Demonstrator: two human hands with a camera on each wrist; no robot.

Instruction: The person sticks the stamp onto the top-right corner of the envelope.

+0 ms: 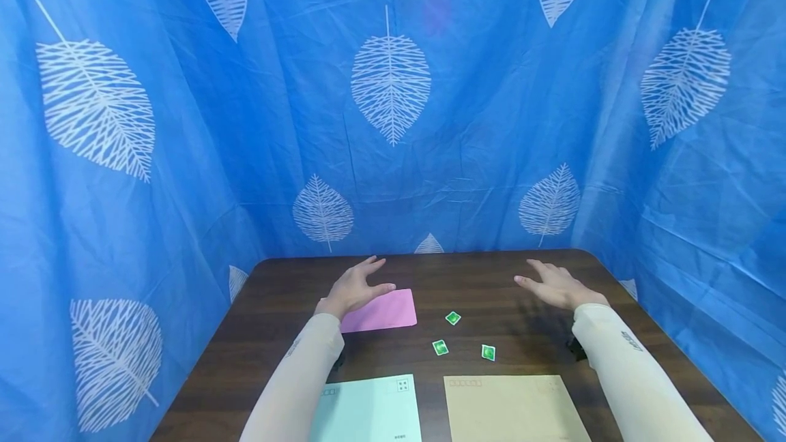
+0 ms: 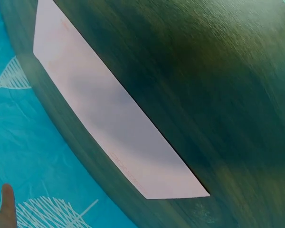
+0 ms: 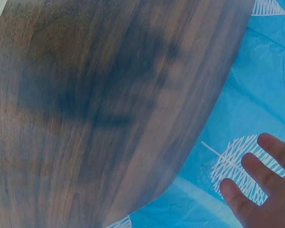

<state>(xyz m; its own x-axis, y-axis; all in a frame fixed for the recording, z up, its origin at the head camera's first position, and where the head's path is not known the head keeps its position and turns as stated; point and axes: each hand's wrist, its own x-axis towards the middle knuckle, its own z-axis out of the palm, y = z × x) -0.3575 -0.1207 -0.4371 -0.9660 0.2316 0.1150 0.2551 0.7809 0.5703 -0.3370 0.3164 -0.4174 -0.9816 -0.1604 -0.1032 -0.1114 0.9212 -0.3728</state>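
In the head view my left hand (image 1: 354,288) hovers over the pink envelope (image 1: 385,311), its fingers extended and holding nothing. My right hand (image 1: 557,286) is raised above the right side of the table, fingers spread, also without anything in it. Between the hands lie three small green squares with white edges, a far one (image 1: 453,318), a left one (image 1: 440,347) and a right one (image 1: 488,352). Nearer the front are a mint-green envelope (image 1: 374,411) and a tan envelope (image 1: 512,411). The left wrist view shows the pink envelope flat, partly shaded.
Everything lies on a dark wooden table (image 1: 467,271) with rounded far corners. Blue curtains (image 1: 454,155) printed with white leaves enclose the back and both sides. The front envelopes run past the lower edge of the head view.
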